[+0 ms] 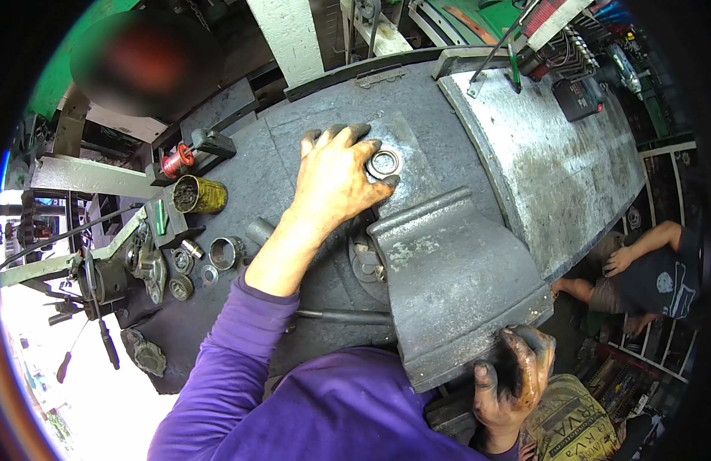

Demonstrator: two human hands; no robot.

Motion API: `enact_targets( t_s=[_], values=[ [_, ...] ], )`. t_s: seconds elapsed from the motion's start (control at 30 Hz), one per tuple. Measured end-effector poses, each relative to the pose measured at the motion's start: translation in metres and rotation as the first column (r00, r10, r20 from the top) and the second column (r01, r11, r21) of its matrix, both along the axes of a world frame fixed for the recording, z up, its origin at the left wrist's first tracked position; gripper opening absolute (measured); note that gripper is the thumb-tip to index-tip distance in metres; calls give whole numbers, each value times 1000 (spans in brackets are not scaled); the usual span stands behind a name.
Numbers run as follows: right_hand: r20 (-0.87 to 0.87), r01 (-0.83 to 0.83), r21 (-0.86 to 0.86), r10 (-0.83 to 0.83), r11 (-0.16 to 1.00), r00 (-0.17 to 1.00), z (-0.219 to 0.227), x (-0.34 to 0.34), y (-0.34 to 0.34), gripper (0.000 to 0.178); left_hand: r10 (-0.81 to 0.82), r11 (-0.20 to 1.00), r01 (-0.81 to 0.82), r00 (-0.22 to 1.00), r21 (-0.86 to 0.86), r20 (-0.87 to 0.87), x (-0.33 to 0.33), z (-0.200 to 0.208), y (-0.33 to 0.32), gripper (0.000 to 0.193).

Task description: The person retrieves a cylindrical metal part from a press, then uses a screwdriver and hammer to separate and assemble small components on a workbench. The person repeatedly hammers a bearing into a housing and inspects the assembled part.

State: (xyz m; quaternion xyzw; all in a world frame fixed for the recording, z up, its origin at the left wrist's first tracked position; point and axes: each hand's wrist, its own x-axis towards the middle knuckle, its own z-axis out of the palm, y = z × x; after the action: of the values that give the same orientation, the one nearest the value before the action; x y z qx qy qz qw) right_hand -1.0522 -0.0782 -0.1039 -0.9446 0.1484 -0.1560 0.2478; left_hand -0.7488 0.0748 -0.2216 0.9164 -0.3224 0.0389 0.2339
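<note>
My left hand (pixel 336 173) reaches over the bench with its thumb and index finger around a small round metal bearing (pixel 385 164). The bearing lies at a shiny metal plate (pixel 405 138) just beyond a big grey bench vise (pixel 455 269). The other fingers of that hand spread toward the far side. At the vise's near end is my right hand (pixel 517 376), dark with grease, its fingers bent and apart and nothing seen in them. Below the vise a long handle bar (pixel 344 316) sticks out to the left.
Left on the bench stand a yellow can (pixel 200 195), a red spool (pixel 177 160), several metal rings and gears (pixel 181 287), and a metal housing (pixel 146 265). A raised metal sheet (pixel 555 161) lies right, with a black battery pack (pixel 578 100). Another person (pixel 647 269) sits at right.
</note>
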Motion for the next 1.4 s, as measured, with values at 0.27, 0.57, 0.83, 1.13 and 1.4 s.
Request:
enact_targets(
  t_s=[0.27,0.57,0.83,1.13,1.4],
  values=[
    [18,-14,-15,15,1000,1000,0,1,0,47,-34,999,36,997,21,-75,4,3,-2,58],
    [79,-28,-4,29,1000,996,0,1,3,44,4,997,-8,999,-76,-53,-1,-4,0,70],
    [126,-25,-6,25,1000,992,-4,-3,3,43,-4,991,-17,987,-133,-158,-11,-11,22,113],
    [164,-57,-139,80,989,983,5,-5,16,35,271,918,-257,963,-301,7,-148,-55,191,57],
    [154,-686,127,670,716,727,8,-25,121,37,417,899,-393,902,-191,109,-255,-118,305,57]
  ],
)
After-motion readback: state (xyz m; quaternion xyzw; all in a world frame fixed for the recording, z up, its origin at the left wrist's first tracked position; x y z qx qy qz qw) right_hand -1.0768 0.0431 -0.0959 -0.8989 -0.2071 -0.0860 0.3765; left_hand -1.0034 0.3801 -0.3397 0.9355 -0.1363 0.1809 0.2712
